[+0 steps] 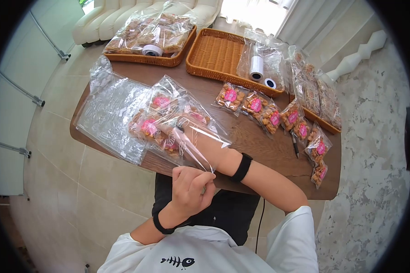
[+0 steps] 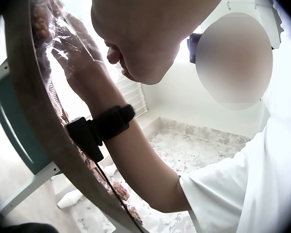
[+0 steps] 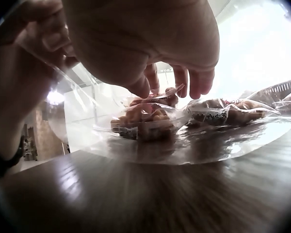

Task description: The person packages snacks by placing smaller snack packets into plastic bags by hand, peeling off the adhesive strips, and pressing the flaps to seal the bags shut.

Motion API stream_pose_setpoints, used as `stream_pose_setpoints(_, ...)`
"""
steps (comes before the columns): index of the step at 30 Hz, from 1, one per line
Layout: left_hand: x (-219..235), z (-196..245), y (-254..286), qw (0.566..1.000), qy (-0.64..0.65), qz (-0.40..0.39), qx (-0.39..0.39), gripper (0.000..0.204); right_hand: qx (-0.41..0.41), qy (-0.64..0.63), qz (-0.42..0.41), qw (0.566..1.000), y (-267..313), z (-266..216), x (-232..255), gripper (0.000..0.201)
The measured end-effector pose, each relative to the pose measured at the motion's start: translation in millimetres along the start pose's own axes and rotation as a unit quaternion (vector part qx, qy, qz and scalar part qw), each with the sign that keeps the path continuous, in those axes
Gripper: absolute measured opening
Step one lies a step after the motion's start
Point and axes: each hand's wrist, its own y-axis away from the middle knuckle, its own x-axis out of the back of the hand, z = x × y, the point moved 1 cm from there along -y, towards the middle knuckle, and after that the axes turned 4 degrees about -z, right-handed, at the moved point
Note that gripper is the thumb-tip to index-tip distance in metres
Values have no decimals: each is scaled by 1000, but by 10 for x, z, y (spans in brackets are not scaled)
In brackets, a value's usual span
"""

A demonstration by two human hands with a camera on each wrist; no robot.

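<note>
A large clear plastic bag [image 1: 205, 132] lies at the table's front edge with several small snack packets [image 1: 149, 127] with pink labels inside. My left hand [image 1: 190, 190] pinches the bag's edge at its near, open end and lifts it. Through that opening my right hand [image 1: 189, 132] reaches into the bag, seen through the film. In the right wrist view its thumb and fingers [image 3: 200, 82] curl down around the top of a snack packet [image 3: 153, 99]. Another packet [image 3: 228, 114] lies beside it under the film.
Flat clear bags [image 1: 111, 113] lie on the left. Loose labelled packets [image 1: 256, 105] form a curved row at right, near a pen [image 1: 295, 148]. Behind stand a wicker tray [image 1: 216, 48] with label rolls [image 1: 256, 68], a filled tray [image 1: 182, 57], and another at right [image 1: 321, 120].
</note>
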Motion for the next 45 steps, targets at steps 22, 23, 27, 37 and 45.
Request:
stream_pose_setpoints(22, 18, -8, 36, 1000, 29, 1, 2, 43, -127, -130, -96, 979, -468, -48, -39, 56)
stream_pose_setpoints(23, 19, -7, 35, 1000, 29, 1, 2, 43, -140, -141, -103, 975, -488, -59, -46, 55)
stream_pose_setpoints(27, 18, -1, 43, 999, 33, 4, 3, 42, -131, -63, -56, 988, -517, -88, -49, 47)
stream_pose_setpoints(37, 19, 4, 51, 999, 36, -2, 8, 42, -126, -54, -61, 989, -552, -47, -69, 48)
stream_pose_setpoints(45, 41, -41, 40, 999, 44, -13, 19, 43, -137, -22, -43, 989, -170, -164, 224, 67)
